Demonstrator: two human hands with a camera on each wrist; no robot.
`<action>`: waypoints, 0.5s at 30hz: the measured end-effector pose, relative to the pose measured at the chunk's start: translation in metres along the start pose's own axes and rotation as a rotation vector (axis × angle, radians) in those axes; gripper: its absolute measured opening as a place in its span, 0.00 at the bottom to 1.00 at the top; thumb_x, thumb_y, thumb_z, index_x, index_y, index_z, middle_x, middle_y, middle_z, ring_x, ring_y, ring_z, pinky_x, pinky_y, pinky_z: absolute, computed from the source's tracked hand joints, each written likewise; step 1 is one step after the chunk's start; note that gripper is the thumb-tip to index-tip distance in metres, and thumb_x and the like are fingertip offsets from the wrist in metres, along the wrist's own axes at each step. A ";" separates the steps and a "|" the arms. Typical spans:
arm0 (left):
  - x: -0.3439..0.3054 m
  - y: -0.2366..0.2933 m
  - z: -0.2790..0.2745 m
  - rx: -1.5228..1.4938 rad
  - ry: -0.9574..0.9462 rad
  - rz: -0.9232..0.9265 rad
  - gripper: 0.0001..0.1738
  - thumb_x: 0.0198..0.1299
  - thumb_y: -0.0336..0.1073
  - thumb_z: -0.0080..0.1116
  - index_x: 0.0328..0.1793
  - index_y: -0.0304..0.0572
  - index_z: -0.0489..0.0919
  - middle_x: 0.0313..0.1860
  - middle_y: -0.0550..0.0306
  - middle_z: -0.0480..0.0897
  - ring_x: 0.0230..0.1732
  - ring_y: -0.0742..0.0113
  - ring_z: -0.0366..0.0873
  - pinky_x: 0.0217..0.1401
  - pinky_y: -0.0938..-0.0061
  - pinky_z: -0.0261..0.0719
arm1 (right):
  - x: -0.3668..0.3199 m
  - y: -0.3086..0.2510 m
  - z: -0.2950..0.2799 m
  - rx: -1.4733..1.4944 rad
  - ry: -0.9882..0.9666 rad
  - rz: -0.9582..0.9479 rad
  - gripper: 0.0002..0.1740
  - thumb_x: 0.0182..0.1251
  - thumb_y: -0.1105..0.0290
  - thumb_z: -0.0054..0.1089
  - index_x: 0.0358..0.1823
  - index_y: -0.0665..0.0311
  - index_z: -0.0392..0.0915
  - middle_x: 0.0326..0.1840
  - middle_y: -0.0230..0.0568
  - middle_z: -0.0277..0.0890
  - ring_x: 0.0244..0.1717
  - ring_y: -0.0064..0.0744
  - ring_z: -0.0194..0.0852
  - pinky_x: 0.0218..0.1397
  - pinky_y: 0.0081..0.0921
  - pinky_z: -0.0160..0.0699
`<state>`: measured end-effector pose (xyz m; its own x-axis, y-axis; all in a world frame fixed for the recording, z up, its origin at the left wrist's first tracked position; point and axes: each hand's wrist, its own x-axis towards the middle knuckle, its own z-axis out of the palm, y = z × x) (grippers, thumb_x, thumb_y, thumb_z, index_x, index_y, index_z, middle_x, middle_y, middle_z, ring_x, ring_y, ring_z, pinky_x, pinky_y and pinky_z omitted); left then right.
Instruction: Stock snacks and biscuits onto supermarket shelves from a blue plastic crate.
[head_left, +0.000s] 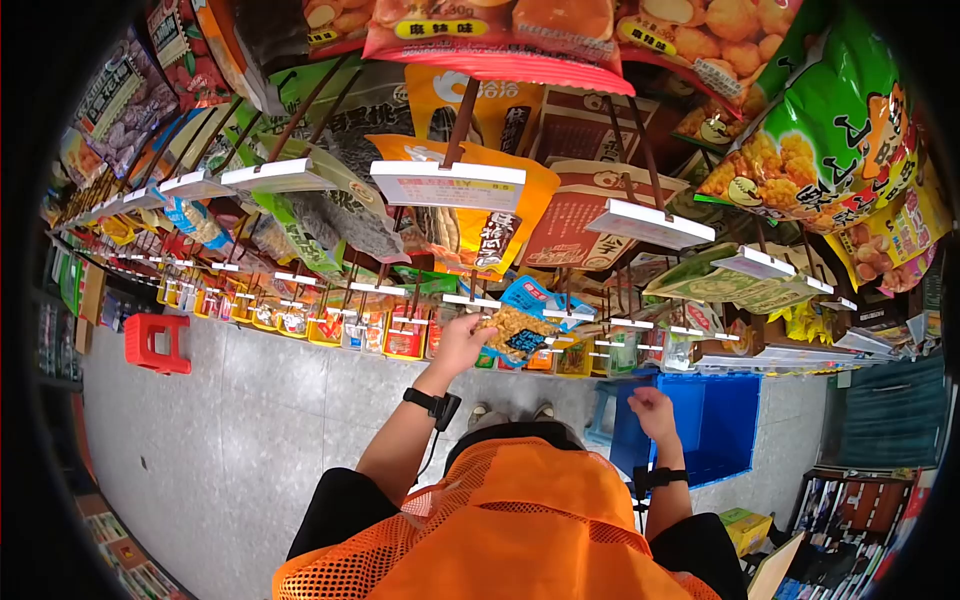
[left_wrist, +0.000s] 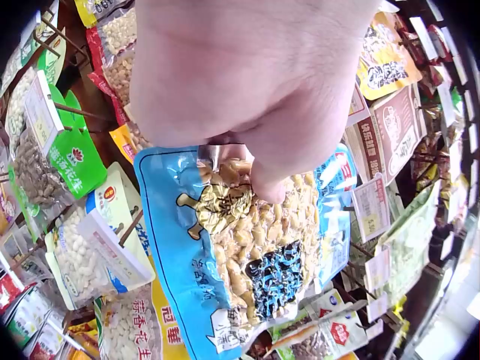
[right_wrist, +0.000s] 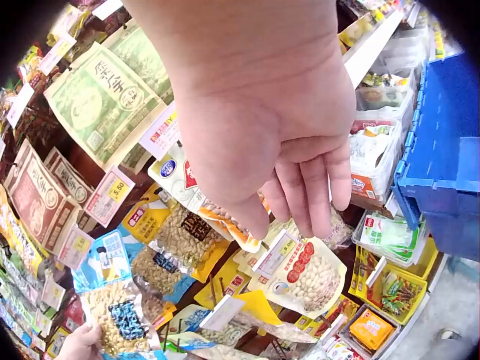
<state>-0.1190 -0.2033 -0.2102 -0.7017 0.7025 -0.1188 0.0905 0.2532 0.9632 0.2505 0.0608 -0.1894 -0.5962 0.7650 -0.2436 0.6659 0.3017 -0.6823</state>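
My left hand (head_left: 462,345) pinches a blue bag of nuts (head_left: 520,333) by its edge, in front of the hanging rack. Seen from the left wrist, the thumb of the hand (left_wrist: 247,90) lies on the clear front of the bag (left_wrist: 266,240). The right wrist view shows the same bag (right_wrist: 124,315) upright at lower left, with the left hand (right_wrist: 81,343) at its side. My right hand (head_left: 655,412) holds nothing, out to the right above a blue crate; its fingers hang relaxed in the right wrist view (right_wrist: 270,150).
Hooks with price tags (head_left: 448,186) and hanging snack bags (head_left: 600,215) fill the space ahead and overhead. Small bins (head_left: 405,338) line the bottom of the rack. A blue crate (head_left: 705,425) stands at right beside a light blue stool (head_left: 602,412); a red stool (head_left: 157,343) is at left.
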 end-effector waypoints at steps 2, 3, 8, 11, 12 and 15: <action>0.007 -0.016 0.010 -0.003 0.008 0.041 0.13 0.67 0.34 0.68 0.53 0.32 0.86 0.38 0.53 0.90 0.37 0.73 0.83 0.42 0.72 0.80 | -0.009 -0.004 -0.004 -0.037 0.018 0.014 0.16 0.62 0.69 0.75 0.48 0.69 0.86 0.36 0.40 0.89 0.35 0.25 0.85 0.42 0.25 0.84; 0.011 -0.028 0.016 -0.018 0.036 0.071 0.14 0.68 0.34 0.67 0.54 0.31 0.86 0.38 0.54 0.90 0.37 0.74 0.83 0.42 0.72 0.80 | -0.007 -0.004 -0.005 -0.036 0.018 0.014 0.16 0.62 0.69 0.75 0.48 0.69 0.86 0.36 0.40 0.89 0.35 0.25 0.85 0.42 0.25 0.84; 0.040 -0.049 0.045 -0.070 0.156 0.046 0.16 0.68 0.39 0.68 0.50 0.30 0.85 0.35 0.47 0.88 0.35 0.65 0.83 0.43 0.64 0.80 | -0.015 0.004 -0.008 -0.003 0.061 -0.003 0.16 0.61 0.69 0.75 0.48 0.68 0.86 0.36 0.44 0.88 0.37 0.32 0.87 0.44 0.29 0.85; 0.045 -0.028 0.055 -0.117 0.171 0.085 0.16 0.69 0.39 0.66 0.50 0.29 0.84 0.35 0.54 0.89 0.35 0.65 0.83 0.44 0.64 0.80 | -0.018 0.025 -0.013 -0.036 0.084 -0.028 0.16 0.61 0.66 0.74 0.48 0.67 0.86 0.38 0.48 0.89 0.39 0.38 0.89 0.46 0.33 0.86; 0.048 -0.027 0.054 -0.126 0.187 0.030 0.17 0.69 0.39 0.67 0.51 0.29 0.84 0.37 0.54 0.89 0.37 0.66 0.83 0.45 0.64 0.81 | -0.020 0.029 -0.017 -0.015 0.119 0.006 0.16 0.61 0.66 0.74 0.48 0.67 0.86 0.38 0.48 0.89 0.39 0.38 0.89 0.46 0.33 0.86; 0.066 -0.066 0.057 -0.082 0.279 0.023 0.12 0.69 0.33 0.65 0.52 0.32 0.83 0.41 0.53 0.87 0.43 0.66 0.84 0.49 0.68 0.81 | -0.033 0.050 -0.034 -0.061 0.153 0.065 0.17 0.63 0.63 0.71 0.49 0.65 0.87 0.42 0.51 0.89 0.43 0.47 0.89 0.49 0.39 0.86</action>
<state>-0.1312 -0.1358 -0.2955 -0.8682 0.4948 -0.0366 0.0592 0.1766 0.9825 0.3189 0.0697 -0.1923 -0.4792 0.8601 -0.1748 0.7293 0.2794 -0.6245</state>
